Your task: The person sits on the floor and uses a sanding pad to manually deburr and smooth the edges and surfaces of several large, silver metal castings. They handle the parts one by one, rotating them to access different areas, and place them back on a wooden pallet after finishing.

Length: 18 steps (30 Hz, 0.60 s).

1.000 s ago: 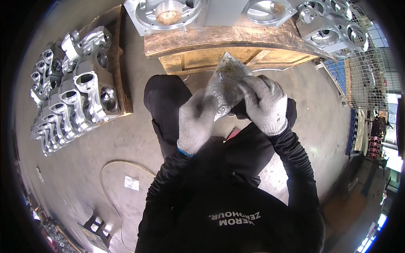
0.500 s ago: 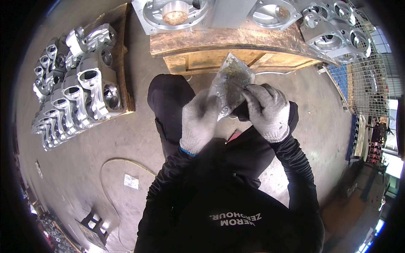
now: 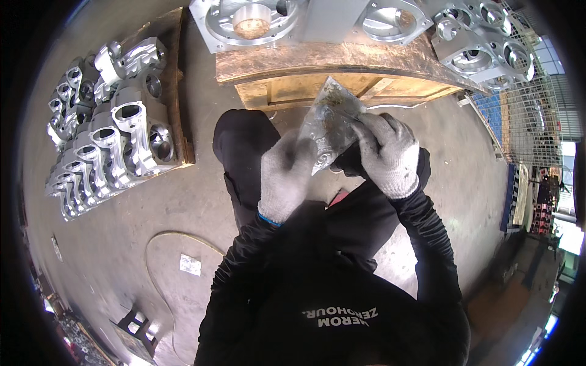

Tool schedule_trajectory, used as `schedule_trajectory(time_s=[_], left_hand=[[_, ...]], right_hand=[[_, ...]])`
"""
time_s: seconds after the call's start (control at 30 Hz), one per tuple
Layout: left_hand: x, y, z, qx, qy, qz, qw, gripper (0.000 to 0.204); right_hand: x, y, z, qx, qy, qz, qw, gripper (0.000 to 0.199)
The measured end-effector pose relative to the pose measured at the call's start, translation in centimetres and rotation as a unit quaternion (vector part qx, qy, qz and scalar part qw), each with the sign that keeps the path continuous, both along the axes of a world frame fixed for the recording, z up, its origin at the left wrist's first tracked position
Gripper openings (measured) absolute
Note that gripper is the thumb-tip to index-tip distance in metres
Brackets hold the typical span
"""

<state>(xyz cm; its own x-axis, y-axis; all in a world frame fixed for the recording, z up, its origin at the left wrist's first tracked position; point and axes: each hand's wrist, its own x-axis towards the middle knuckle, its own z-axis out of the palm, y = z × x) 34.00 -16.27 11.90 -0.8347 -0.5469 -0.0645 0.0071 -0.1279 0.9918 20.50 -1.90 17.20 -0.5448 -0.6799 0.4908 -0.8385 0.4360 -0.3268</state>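
Observation:
A clear plastic bag, crinkled and shiny, is held up between my two gloved hands over my knees. Small brownish and metallic contents show through it, too blurred to name. My left hand, in a white knit glove with a blue cuff edge, grips the bag's left side. On the right edge, the thumb and fingers of my right hand pinch the plastic. Just beyond the bag stands a wooden bench bearing large silver machined castings.
At left, a wooden pallet carries rows of silver cast housings. More castings sit at the far right, beside a wire mesh cage. A hose curves over the floor near a white paper.
The bag has shifted and turned slightly between my hands. My right thumb and fingers have moved a little along its edge; my left hand stays nearly in place.

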Motion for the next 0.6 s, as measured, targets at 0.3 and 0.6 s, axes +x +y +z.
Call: schedule_trajectory(time_s=[0.3,0.6], left_hand=[[0.1,-0.1,-0.3,-0.008,0.012,0.009,1.000,0.023],[0.3,-0.1,0.1,0.009,-0.011,0.005,1.000,0.021]], right_hand=[[0.0,0.1,-0.2,0.014,0.002,0.000,1.000,0.022],[0.0,-0.4,0.1,0.001,0.019,-0.002,1.000,0.018]])
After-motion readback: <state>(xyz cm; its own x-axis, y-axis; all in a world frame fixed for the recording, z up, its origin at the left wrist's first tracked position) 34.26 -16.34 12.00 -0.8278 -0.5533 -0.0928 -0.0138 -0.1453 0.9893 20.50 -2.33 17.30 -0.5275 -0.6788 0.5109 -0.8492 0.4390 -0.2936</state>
